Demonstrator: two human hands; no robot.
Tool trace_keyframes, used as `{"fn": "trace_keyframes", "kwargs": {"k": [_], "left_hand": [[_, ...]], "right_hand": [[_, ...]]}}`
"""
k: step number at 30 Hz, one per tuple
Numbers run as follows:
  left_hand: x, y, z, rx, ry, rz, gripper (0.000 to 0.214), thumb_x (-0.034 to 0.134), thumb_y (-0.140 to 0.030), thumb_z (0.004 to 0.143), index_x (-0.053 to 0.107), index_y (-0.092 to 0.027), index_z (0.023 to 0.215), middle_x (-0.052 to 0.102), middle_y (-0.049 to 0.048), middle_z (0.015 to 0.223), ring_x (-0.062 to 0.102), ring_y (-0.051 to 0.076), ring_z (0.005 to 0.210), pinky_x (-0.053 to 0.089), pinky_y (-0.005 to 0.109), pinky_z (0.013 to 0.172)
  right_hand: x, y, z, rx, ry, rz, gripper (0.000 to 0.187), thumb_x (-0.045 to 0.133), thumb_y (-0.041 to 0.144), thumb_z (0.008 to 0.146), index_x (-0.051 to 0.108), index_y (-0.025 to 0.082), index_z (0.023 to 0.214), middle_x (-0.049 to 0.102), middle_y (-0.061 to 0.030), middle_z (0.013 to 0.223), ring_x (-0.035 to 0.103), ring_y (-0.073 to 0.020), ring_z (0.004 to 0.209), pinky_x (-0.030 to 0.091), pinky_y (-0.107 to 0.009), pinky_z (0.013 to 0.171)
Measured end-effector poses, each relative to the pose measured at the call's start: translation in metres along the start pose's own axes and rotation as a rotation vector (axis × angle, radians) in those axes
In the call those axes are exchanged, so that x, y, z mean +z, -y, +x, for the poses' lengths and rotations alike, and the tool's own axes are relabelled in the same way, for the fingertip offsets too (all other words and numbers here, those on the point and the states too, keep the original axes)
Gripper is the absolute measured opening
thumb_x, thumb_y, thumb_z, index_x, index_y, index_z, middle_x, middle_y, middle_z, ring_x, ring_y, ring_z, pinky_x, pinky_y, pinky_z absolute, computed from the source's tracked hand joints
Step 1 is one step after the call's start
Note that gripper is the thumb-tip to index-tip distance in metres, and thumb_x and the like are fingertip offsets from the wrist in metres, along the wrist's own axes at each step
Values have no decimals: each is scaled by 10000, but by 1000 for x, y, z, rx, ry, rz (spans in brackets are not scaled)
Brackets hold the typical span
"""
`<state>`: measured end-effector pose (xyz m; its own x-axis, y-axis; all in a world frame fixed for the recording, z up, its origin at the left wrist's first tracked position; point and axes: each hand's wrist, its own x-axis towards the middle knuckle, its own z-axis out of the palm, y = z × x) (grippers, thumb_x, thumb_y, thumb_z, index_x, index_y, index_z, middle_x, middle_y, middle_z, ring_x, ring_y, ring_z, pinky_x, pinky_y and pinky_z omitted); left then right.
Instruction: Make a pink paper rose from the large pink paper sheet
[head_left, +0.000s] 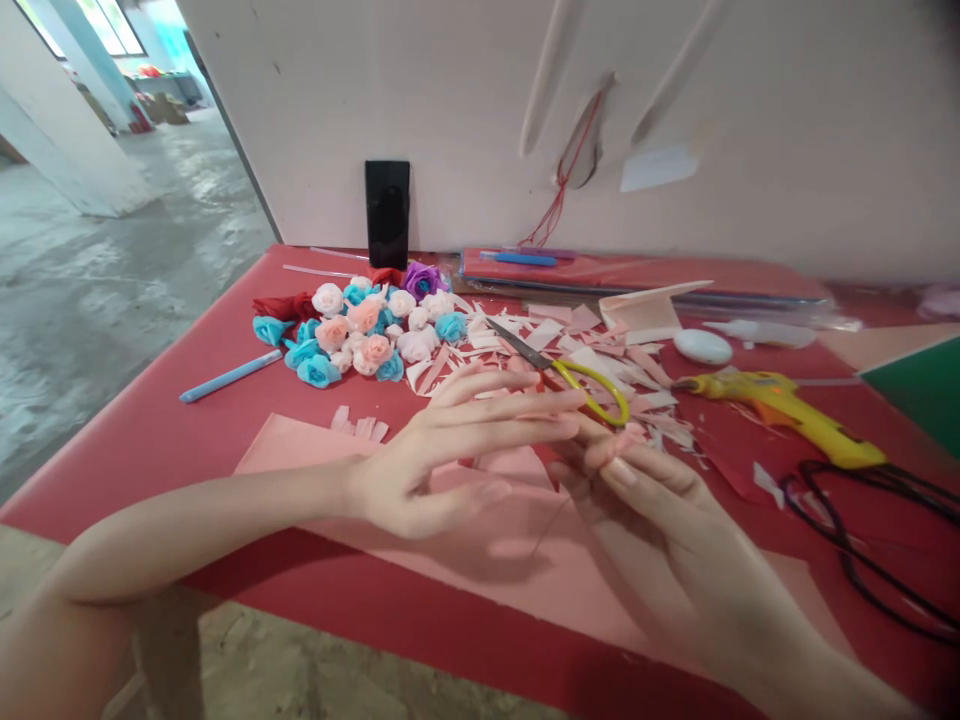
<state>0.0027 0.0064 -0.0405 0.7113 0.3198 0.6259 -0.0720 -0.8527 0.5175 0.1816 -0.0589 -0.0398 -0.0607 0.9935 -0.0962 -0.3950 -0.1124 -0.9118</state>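
My right hand pinches a small pink paper flower between thumb and fingers. With its fingers stretched out and nothing in them, my left hand reaches toward the right hand. Both are above a large pink paper sheet on the red table. Just beyond the fingertips lie yellow-handled scissors, with blades pointing to the far left, among pink and white paper scraps. Left of the scraps sits a pile of paper roses in blue, white, pink, red and purple.
A yellow glue gun with a black cord lies at the right. Behind it are a white oval object and a glue bottle. A black phone leans on the white panel. A blue pen rests at the left.
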Motion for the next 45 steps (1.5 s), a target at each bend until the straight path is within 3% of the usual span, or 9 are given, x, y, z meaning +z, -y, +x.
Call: {"fn": "trace_keyframes", "kwargs": {"k": [5, 8, 10, 13, 18, 28, 35, 41, 45], "left_hand": [[-5, -6, 4, 24, -161, 141, 121, 467, -222, 815, 583, -189, 820, 545, 124, 1212, 484, 213, 1136, 345, 409, 996], [-9, -11, 8, -10, -289, 280, 95, 588, -205, 767, 548, -195, 852, 622, 90, 1011, 553, 181, 984, 418, 360, 892], [-10, -12, 10, -9, -283, 361, 170, 618, -222, 752, 544, -197, 903, 647, 56, 910, 568, 174, 898, 431, 354, 846], [-12, -11, 11, -2, -245, 419, 101, 596, -247, 770, 567, -213, 860, 669, 9, 789, 567, 156, 774, 431, 362, 826], [-14, -11, 10, 57, -249, 451, 53, 550, -229, 788, 584, -240, 749, 684, -38, 705, 558, 141, 702, 384, 429, 933], [-9, -15, 12, 28, -272, 496, 97, 547, -140, 729, 566, -233, 706, 687, -59, 637, 588, 145, 690, 403, 445, 930], [-8, -16, 14, 1, -278, 345, 47, 572, -162, 741, 608, -192, 732, 686, 0, 698, 580, 153, 731, 454, 366, 782], [-10, -16, 17, -23, -348, 275, 71, 616, -223, 736, 643, -165, 766, 643, 39, 738, 525, 150, 717, 423, 352, 737], [-21, -29, 25, -66, -210, 110, 88, 561, -194, 789, 639, -154, 787, 633, 38, 749, 530, 128, 733, 424, 303, 762]], "right_hand": [[0, 2, -3, -64, 0, -45, 44, 718, 306, 675, 726, 349, 672, 703, 82, 989, 678, -98, 813, 540, -117, 719], [1, 6, -7, -134, -5, -194, 67, 699, 306, 697, 724, 368, 691, 688, 74, 1032, 658, -127, 896, 545, -159, 755], [1, 8, -9, -195, -11, -359, 86, 671, 317, 724, 720, 381, 697, 695, 60, 1008, 631, -150, 966, 541, -186, 781], [2, 11, -12, -328, 26, -584, 128, 645, 297, 748, 712, 402, 716, 707, 55, 952, 662, -154, 862, 559, -211, 737], [2, 11, -13, -571, 115, -759, 261, 629, 183, 756, 692, 420, 846, 712, 56, 953, 680, -166, 788, 575, -252, 692], [-5, 5, -13, -706, 107, -898, 341, 629, 139, 744, 664, 419, 937, 681, 75, 1043, 673, -158, 813, 556, -251, 739], [0, 7, -15, -788, 66, -917, 386, 619, 114, 737, 650, 418, 974, 675, 101, 1040, 667, -124, 806, 549, -191, 767], [1, 15, -11, -556, 88, -725, 258, 619, 146, 750, 701, 382, 815, 700, 104, 960, 672, -74, 815, 534, -84, 719], [-6, 18, -4, -352, 192, -574, 127, 661, 242, 739, 717, 356, 738, 722, 90, 848, 673, -58, 784, 507, -44, 688]]}}
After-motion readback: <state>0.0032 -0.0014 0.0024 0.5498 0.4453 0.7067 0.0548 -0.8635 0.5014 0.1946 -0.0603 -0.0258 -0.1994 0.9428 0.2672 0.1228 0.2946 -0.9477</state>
